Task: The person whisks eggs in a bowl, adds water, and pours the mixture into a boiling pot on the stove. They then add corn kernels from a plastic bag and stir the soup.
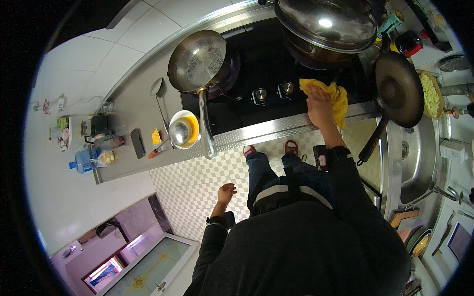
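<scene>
My right hand (319, 105) presses a yellow cloth (337, 101) flat against the right front of the black glass cooktop (255, 59), to the right of two control knobs. My left hand (226, 193) hangs over the tiled floor, its fingers loosely curled, with nothing seen in it. On the left burner sits a wok (205, 61) with clear liquid in it, its metal handle reaching over the counter's front edge. A large lidded pot (326, 44) stands at the back right of the cooktop.
Left on the steel counter (122, 148) are a bowl of yellow liquid (192, 137) with a ladle, a spatula (160, 100) and a black phone-like slab (137, 143). At right, a dark frying pan (398, 88) is near the sink (418, 159); a basket of shredded greens (430, 95) lies beyond.
</scene>
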The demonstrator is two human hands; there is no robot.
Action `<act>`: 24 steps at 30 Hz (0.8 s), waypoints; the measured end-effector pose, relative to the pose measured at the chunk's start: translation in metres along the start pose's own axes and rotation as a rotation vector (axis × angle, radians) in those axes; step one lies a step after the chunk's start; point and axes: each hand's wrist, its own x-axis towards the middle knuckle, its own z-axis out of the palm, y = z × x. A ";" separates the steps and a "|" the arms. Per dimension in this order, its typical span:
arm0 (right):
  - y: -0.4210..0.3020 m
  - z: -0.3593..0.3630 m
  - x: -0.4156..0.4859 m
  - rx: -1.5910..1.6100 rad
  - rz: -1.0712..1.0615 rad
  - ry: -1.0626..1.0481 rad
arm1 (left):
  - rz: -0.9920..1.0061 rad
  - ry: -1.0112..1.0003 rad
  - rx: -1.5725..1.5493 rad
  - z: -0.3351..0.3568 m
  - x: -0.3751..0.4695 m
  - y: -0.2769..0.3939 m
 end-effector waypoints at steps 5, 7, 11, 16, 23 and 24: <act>0.002 0.000 0.013 -0.077 0.244 0.143 | -0.014 0.070 -0.024 -0.016 -0.015 -0.023; -0.007 0.002 0.015 -0.132 0.200 0.102 | -0.025 0.086 -0.048 -0.018 -0.021 -0.038; -0.026 -0.001 -0.007 -0.171 0.029 -0.076 | -0.168 0.062 -0.091 -0.014 -0.030 -0.066; -0.050 0.001 -0.039 -0.016 -0.257 -0.210 | -0.150 0.063 -0.049 -0.009 -0.016 -0.063; -0.116 0.024 0.002 0.455 -0.083 -0.343 | 0.112 0.006 -0.159 0.000 0.010 -0.006; -0.123 0.024 0.013 0.578 0.008 -0.335 | 0.133 0.009 -0.133 0.003 0.009 0.000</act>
